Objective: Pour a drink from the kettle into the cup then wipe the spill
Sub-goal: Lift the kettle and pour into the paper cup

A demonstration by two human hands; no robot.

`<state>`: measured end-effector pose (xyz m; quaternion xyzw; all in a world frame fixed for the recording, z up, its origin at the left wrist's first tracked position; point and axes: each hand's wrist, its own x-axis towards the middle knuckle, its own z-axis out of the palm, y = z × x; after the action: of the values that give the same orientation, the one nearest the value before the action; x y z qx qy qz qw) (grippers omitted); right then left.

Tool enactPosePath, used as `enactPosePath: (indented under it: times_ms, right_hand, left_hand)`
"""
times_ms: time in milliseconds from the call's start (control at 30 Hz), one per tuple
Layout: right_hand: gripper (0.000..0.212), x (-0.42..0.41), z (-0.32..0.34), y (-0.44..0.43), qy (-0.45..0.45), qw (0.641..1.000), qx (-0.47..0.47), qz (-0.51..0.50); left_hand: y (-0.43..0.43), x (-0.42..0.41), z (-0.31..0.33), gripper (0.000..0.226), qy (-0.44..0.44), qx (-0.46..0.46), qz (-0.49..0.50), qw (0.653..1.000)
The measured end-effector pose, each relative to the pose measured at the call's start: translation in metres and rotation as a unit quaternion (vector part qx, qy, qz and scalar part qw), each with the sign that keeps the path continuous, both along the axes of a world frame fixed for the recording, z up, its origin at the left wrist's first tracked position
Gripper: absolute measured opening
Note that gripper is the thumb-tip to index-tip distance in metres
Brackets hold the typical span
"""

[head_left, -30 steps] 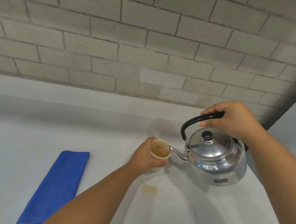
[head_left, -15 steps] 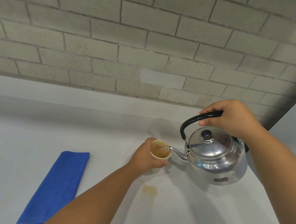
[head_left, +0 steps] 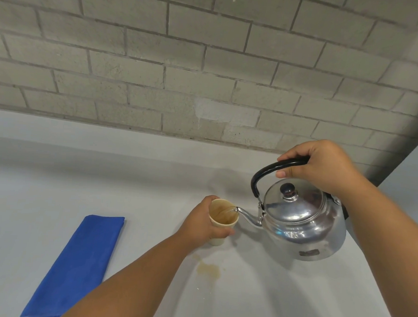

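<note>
A shiny metal kettle (head_left: 302,223) with a black handle is tilted to the left, and my right hand (head_left: 325,165) grips that handle from above. Its thin spout rests over the rim of a small paper cup (head_left: 222,220), and a stream of brownish drink runs into the cup. My left hand (head_left: 201,221) is wrapped around the cup's left side, holding it on the grey table (head_left: 29,196). A small brown spill (head_left: 208,269) lies on the table just in front of the cup. A folded blue cloth (head_left: 79,268) lies to the left.
A grey brick wall (head_left: 184,59) rises behind the table. The table's right edge (head_left: 368,261) runs diagonally just right of the kettle, under my right forearm.
The kettle has risen a little and tipped slightly further toward the cup. The cup, my left hand and the spill stay in place.
</note>
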<state>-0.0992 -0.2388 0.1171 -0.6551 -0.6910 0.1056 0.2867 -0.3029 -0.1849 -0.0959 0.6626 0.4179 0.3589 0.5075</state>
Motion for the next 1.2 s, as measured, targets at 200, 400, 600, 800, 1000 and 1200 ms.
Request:
enactPosePath:
  times_ms: [200,400,600,800,1000,1200]
  right_hand:
    - [0.024,0.001,0.001,0.002,-0.005,1.000,0.002,0.007]
    - [0.025,0.003,0.002,0.005,-0.007,1.000,0.002,0.014]
    - [0.025,0.005,0.003,0.008,-0.008,1.000,-0.002,0.018]
    - [0.026,0.008,0.002,0.011,-0.003,1.000,-0.002,0.028]
    - [0.025,0.016,-0.003,0.012,0.014,0.999,0.009,0.036]
    - [0.026,0.039,-0.018,0.008,0.077,0.996,0.004,0.037]
  left_hand:
    - [-0.001,0.000,0.000,0.069,-0.004,-0.003,0.003,1.000]
    - [-0.001,0.000,0.001,0.069,0.010,-0.004,0.004,1.000]
    - [-0.001,0.000,0.002,0.070,0.019,-0.012,0.008,1.000]
    - [-0.002,0.000,0.002,0.071,0.022,-0.011,0.011,1.000]
    - [-0.001,-0.003,0.011,0.081,0.058,-0.009,-0.007,0.998]
    - [0.003,-0.010,0.017,0.101,0.097,-0.025,-0.018,0.995]
